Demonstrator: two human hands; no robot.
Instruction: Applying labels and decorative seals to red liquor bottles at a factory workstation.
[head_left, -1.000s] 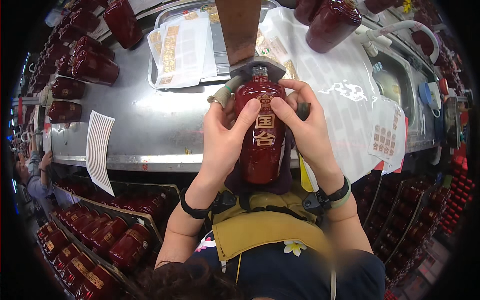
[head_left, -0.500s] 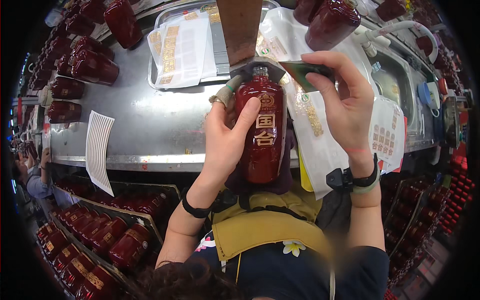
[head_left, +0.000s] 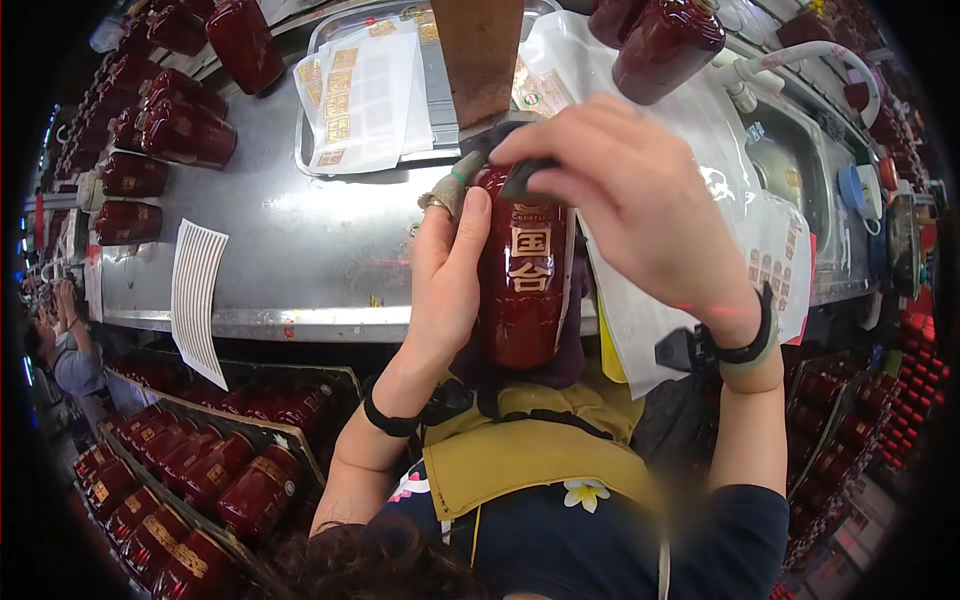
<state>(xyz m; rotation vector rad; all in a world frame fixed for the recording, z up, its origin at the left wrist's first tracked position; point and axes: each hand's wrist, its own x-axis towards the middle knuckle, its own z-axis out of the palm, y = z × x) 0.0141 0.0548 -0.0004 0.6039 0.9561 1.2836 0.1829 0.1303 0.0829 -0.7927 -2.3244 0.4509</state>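
At the bottom of the frame sat the person's dark top and a mustard-yellow apron [head_left: 520, 450], and just above it, at centre, the dark red bottle [head_left: 525, 275] stood upright against the body, its gold characters facing the camera. The left hand [head_left: 445, 270] was closed around the bottle's left side, thumb laid along the front and a ring showing on one finger, in the same grip as half a second before. The change was on the other side: the right hand [head_left: 625, 195], which half a second earlier had been lifted away to the right, had come back across and sat over the bottle's shoulder and neck, fingers curled and pinching a small dark piece [head_left: 522, 180] against the glass. Whether that piece was a label or a tool could not be told. The work, by that, looked to be at the bottle's top.

Beyond the hands lay the steel table [head_left: 300, 260], with a white striped sheet [head_left: 197, 300] hanging off its near edge at left and a tray of label sheets [head_left: 360, 90] at upper centre. More red bottles [head_left: 165, 130] lined the upper left, and crates of them [head_left: 190, 470] filled the lower left
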